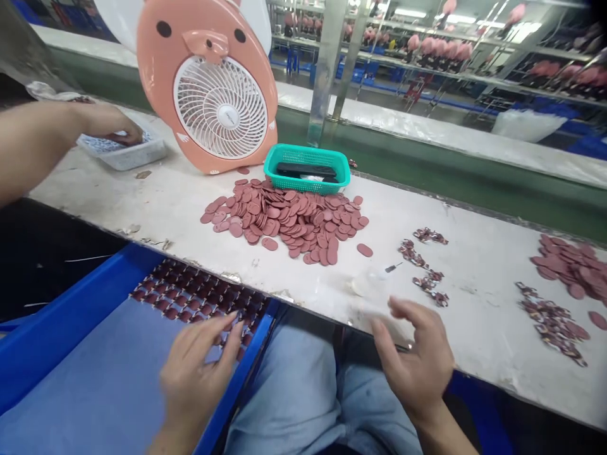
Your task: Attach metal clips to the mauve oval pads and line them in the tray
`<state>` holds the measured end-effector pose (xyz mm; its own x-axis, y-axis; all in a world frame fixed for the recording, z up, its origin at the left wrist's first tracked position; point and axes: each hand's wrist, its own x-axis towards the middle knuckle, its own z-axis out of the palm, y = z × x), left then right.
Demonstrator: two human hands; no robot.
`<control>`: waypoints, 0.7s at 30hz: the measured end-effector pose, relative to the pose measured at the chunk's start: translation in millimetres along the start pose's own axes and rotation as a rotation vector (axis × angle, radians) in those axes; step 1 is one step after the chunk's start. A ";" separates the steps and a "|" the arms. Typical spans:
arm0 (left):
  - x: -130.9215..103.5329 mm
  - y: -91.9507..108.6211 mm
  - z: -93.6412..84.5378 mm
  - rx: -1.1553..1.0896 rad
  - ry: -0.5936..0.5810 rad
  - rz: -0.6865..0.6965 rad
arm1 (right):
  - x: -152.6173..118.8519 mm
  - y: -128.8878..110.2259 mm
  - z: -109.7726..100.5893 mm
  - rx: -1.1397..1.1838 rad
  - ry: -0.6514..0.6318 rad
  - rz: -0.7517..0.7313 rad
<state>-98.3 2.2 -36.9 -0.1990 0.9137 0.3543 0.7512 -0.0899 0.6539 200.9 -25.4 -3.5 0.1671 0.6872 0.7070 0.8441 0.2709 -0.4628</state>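
Many reddish oval tags point(303, 218) lie toward the table's point(393, 205) far edge; the right hand point(420, 360) gapes by its near edge, the left hand point(196, 363), narrow, above the blue bin point(90, 303).

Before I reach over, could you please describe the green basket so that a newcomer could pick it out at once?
Look for the large orange animal-faced fan on the white bench. Just to its right, behind the big heap of reddish oval pieces, sits the basket. It is bright green with perforated sides and holds dark items, whereas the tray on the fan's left is pale.
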 end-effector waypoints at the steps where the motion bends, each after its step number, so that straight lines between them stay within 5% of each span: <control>1: 12.6 18.6 4.4 -0.058 0.058 0.174 | 6.2 2.5 2.7 -0.039 -0.031 0.061; 3: 40.4 52.9 19.5 0.003 0.048 0.380 | 17.7 6.4 10.6 -0.086 -0.136 0.175; 6: 76.9 86.4 46.2 0.199 -0.096 0.371 | 29.7 10.3 22.9 -0.033 -0.228 0.303; 11: 96.1 95.0 65.4 0.264 -0.153 0.338 | 33.5 8.5 24.4 0.151 -0.249 0.342; 17: 73.1 96.2 35.1 0.103 -0.143 0.232 | 29.0 -11.8 16.5 0.493 -0.223 0.368; 21: 46.4 106.3 7.6 -0.468 -0.462 -0.131 | 31.9 -32.1 23.1 0.685 -0.319 0.409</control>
<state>-22.9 38.0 44.0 0.0984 0.9951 -0.0027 0.3660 -0.0337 0.9300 167.4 3.4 21.6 0.1529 0.9486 0.2771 0.2373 0.2370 -0.9421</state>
